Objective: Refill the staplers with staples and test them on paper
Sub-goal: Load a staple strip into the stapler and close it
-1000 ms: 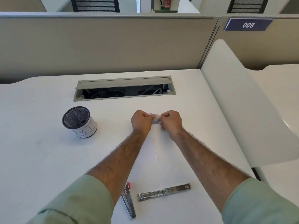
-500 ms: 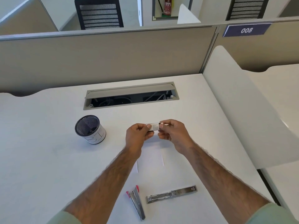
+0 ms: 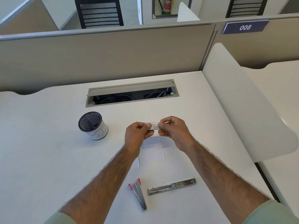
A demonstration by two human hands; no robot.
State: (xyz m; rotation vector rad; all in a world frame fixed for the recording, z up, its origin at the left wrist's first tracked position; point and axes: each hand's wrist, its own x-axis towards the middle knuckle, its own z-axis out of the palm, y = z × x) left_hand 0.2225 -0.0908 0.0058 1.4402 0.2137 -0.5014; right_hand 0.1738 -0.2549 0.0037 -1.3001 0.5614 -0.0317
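Observation:
Both hands hold a small staple box above the desk. My left hand pinches its left end and my right hand pinches its right end. Under them lies a white sheet of paper. Two staplers lie near the front edge: one with pink tips, closed, pointing towards me, and a silver one folded out flat.
A black mesh pen cup stands to the left of my hands. An open cable tray is set into the desk behind them. A beige partition runs along the back and a white divider panel borders the desk's right side.
My hands have drawn back towards me and lifted slightly with the staple box, and the box now shows more plainly between my fingers. The staplers and the paper lie where they were.

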